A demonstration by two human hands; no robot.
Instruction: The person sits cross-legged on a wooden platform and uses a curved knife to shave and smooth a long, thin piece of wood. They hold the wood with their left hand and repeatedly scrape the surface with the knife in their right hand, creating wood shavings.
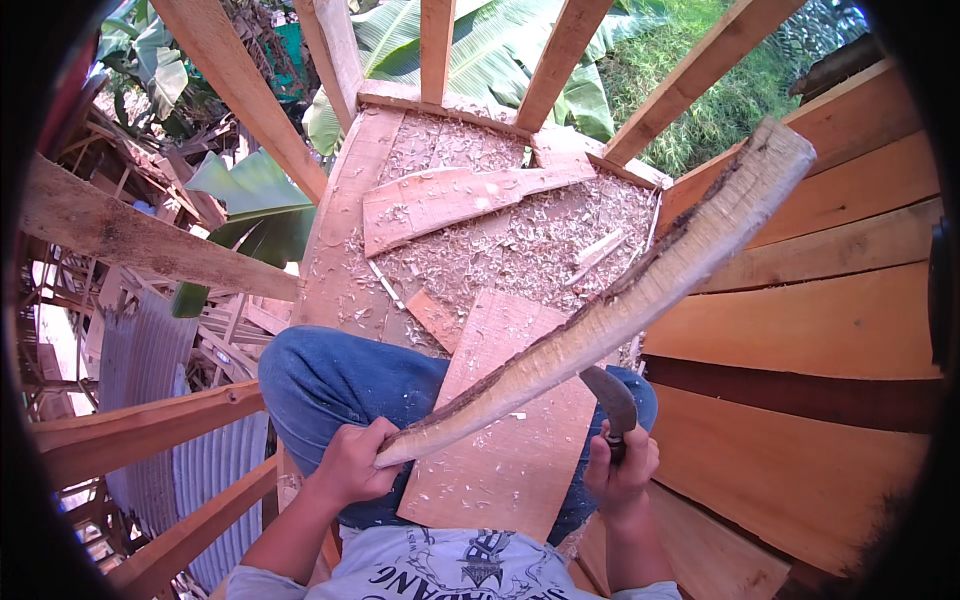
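A long, slightly curved piece of wood [590,320], with dark rough bark along one edge, slants up from my lap toward the far right. Its narrow near end is gripped in my left hand [357,462], fingers wrapped round it. My right hand [622,468] is closed on the handle of a knife with a curved dark blade [612,398]. The blade points up and left, close under the wood; whether it touches cannot be made out. Across my lap lies a flat wooden board [500,460], sprinkled with shavings, partly hidden by the curved wood.
Shavings [530,240] cover the plank floor ahead, where a cut, shaped board [450,200] lies. A plank wall [800,320] closes the right side. Wooden railing posts [565,60] stand in front, with more rails [150,415] at left. Beyond are banana leaves [480,50] and corrugated sheets [150,360].
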